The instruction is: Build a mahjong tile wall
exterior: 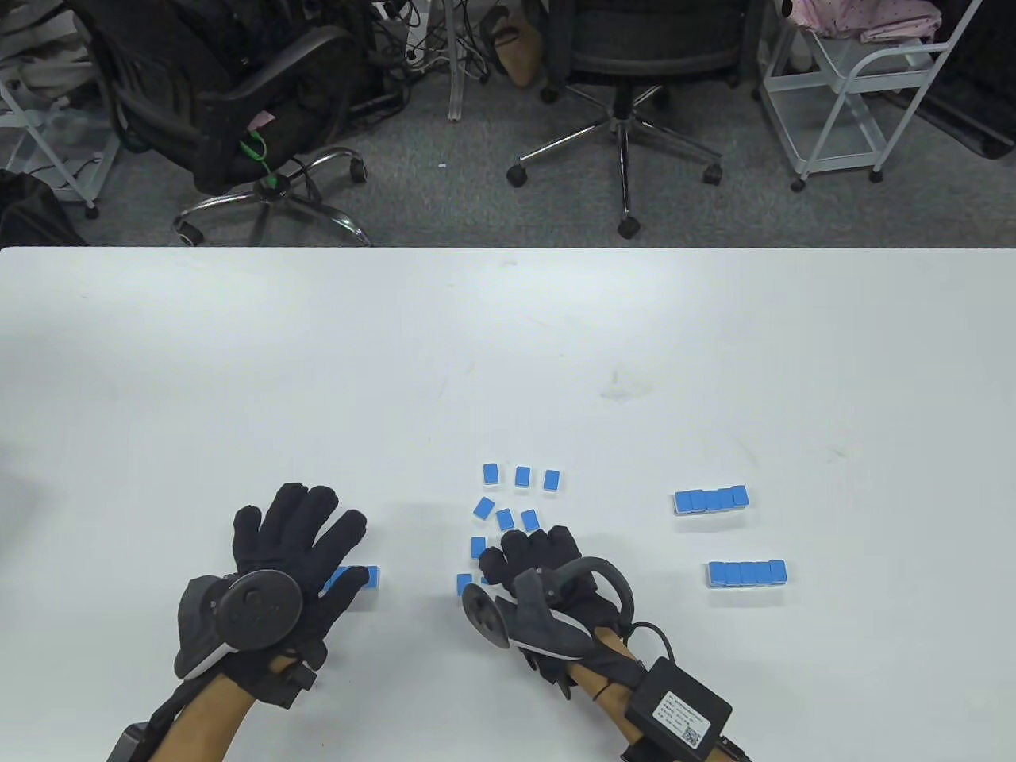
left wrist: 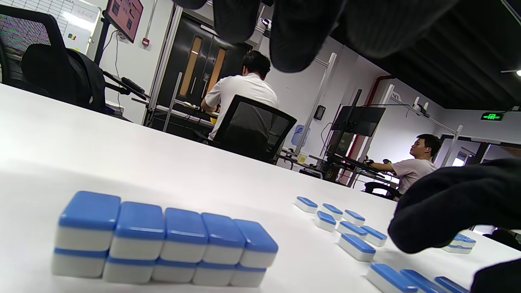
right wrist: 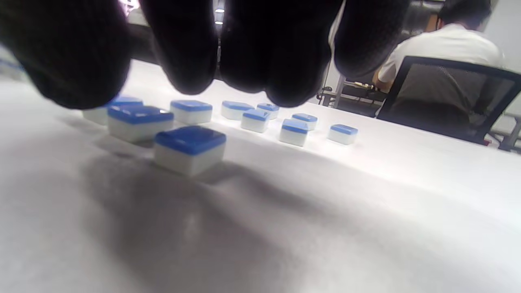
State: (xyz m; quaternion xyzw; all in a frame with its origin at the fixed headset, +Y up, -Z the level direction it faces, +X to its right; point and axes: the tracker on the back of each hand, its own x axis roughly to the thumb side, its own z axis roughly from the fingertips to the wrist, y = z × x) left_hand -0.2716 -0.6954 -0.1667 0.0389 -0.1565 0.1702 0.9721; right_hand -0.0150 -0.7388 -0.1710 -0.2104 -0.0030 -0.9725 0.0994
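My left hand [exterior: 305, 528] hovers with straight, spread fingers over a two-layer wall of blue-backed tiles [exterior: 361, 577], mostly hidden beneath it. In the left wrist view that wall [left wrist: 163, 240] is five tiles long, and nothing touches it. My right hand [exterior: 533, 549] hangs above a scatter of loose tiles [exterior: 505, 519] with its fingers bent down. In the right wrist view its fingertips [right wrist: 191, 61] float just over the nearest loose tiles [right wrist: 189, 148] and hold nothing. Three more loose tiles [exterior: 521, 476] lie in a row farther back.
Two finished tile walls stand on the right of the white table [exterior: 238, 357], one farther back [exterior: 711, 499] and one nearer [exterior: 747, 573]. Office chairs [exterior: 627, 48] and a white rack [exterior: 857, 95] stand beyond the far edge.
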